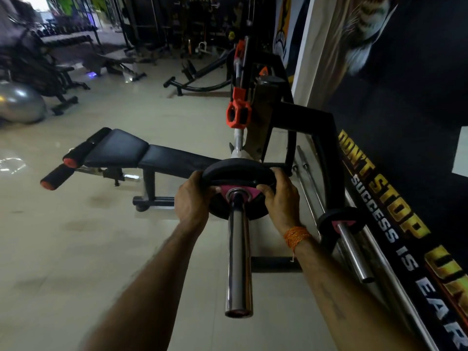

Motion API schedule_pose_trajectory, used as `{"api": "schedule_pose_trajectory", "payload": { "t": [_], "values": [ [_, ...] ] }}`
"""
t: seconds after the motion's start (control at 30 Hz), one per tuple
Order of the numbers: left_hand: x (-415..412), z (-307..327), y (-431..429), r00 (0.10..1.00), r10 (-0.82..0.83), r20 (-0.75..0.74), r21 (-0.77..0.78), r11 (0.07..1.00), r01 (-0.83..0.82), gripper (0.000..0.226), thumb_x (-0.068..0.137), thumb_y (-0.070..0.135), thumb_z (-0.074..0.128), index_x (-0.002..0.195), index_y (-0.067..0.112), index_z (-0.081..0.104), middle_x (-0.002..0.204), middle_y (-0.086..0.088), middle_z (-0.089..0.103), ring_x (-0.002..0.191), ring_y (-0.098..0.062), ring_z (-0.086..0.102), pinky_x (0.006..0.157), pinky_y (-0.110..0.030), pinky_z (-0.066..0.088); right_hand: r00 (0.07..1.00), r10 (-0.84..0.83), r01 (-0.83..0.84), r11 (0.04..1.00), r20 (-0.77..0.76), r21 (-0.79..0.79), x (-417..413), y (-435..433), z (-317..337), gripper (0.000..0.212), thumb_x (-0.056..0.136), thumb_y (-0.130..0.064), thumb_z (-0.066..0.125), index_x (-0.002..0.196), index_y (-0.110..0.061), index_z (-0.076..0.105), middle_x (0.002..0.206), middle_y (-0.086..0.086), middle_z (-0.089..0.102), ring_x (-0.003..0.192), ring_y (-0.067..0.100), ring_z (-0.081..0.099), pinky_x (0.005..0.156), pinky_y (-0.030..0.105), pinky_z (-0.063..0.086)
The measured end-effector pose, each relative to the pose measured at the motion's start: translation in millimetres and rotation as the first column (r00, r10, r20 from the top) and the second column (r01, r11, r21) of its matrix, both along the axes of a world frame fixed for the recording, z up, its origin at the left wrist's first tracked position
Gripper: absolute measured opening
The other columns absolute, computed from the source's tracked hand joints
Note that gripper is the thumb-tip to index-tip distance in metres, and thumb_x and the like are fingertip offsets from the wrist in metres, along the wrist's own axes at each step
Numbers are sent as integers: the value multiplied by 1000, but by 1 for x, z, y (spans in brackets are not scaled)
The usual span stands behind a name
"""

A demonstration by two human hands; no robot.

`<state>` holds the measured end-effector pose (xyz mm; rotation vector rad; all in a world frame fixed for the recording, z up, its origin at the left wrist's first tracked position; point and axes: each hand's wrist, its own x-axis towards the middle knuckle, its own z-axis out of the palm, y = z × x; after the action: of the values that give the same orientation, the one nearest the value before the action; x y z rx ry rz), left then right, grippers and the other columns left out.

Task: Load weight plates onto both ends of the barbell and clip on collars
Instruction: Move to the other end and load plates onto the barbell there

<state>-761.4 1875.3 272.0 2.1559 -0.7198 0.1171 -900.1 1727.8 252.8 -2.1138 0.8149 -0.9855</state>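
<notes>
- The plate [235,168] is threaded on the barbell [239,249], partway along the near sleeve, with bare chrome left behind it.
- The left hand [191,198] and right hand [281,198] each curl round the plate's rim, on opposite sides of the bar.
- The plate is probably heavy and stiff, and the rim looks like the best hold.
- The bar's long axis points away from the person, toward an orange collar [238,114].
</notes>
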Motion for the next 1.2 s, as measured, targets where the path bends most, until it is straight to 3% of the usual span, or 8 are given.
{"api": "schedule_pose_trajectory", "payload": {
  "t": [0.17, 0.27, 0.53, 0.67, 0.8, 0.9, 1.1, 1.2],
  "values": [
    [31, -4, -33, 1000, -13, 0, -9, 1000, 13, 33, 90, 32, 73, 118, 24, 58, 98, 2, 72, 79, -14, 68, 67, -33, 58, 1000, 2, -1, 1000, -28, 17, 29, -33, 0, 50, 92, -25, 68, 139, -17, 51, 138, 7, 59, 130, 26, 57, 95, 40, 56],
    [46, -5, -46, 1000, -12, 16, 1, 1000, 12, 32, 90, 31, 74, 116, 21, 58, 98, 0, 72, 77, -12, 66, 65, -28, 54, 999, -13, 13, 1000, -31, 22, 41, -43, 3, 47, 92, -22, 69, 136, -17, 52, 137, 7, 60, 128, 28, 59, 91, 35, 55],
    [54, -12, -53, 1000, -4, 8, -5, 1000, 5, 38, 89, 33, 75, 121, 21, 58, 101, 0, 73, 80, -14, 69, 71, -39, 62, 998, -7, 6, 1000, -70, -1, 47, -47, 8, 42, 93, -21, 68, 133, -17, 53, 133, 8, 60, 125, 28, 61, 86, 34, 58],
    [52, -4, -52, 999, -37, -29, 59, 997, 39, 46, 88, 37, 75, 126, 19, 57, 105, -4, 73, 79, -14, 67, 68, -31, 58, 991, 4, -2, 1000, -132, 17, 42, -47, 18, 46, 93, -28, 69, 136, -19, 52, 132, 9, 63, 125, 28, 61, 88, 33, 55],
    [35, 2, -49, 995, -82, -65, -13, 997, 81, 64, 85, 52, 70, 134, 16, 48, 124, -8, 65, 110, -25, 66, 86, -42, 59, 986, -31, 28, 999, -164, -22, 19, -39, 30, 60, 99, -37, 61, 151, -19, 40, 149, 9, 51, 136, 27, 50, 97, 32, 45],
    [7, 8, -45, 995, -103, -9, -102, 990, 102, 75, 80, 68, 54, 137, 19, 44, 131, -7, 59, 122, -26, 59, 97, -49, 55, 981, -57, 38, 994, -183, -105, -13, -31, 30, 58, 102, -42, 52, 154, -20, 36, 155, 6, 44, 141, 23, 44, 94, 26, 37],
    [-76, 21, -61, 979, -185, 86, 63, 982, 180, 83, 90, 57, 62, 156, 20, 27, 161, -11, 34, 149, -29, 32, 118, -53, 36, 984, -71, 38, 980, -161, -196, -84, -57, 11, 54, 103, -48, 44, 151, -22, 41, 155, 5, 46, 139, 21, 47, 100, 30, 45],
    [-127, 14, -87, 956, -248, 158, 97, 967, 234, 70, 93, 51, 62, 151, 21, 36, 154, -8, 42, 144, -27, 39, 114, -48, 41, 986, -76, 43, 976, -149, -211, -128, -85, -6, 52, 103, -48, 43, 149, -22, 43, 153, 5, 48, 137, 21, 49, 101, 30, 45]
  ]
}}
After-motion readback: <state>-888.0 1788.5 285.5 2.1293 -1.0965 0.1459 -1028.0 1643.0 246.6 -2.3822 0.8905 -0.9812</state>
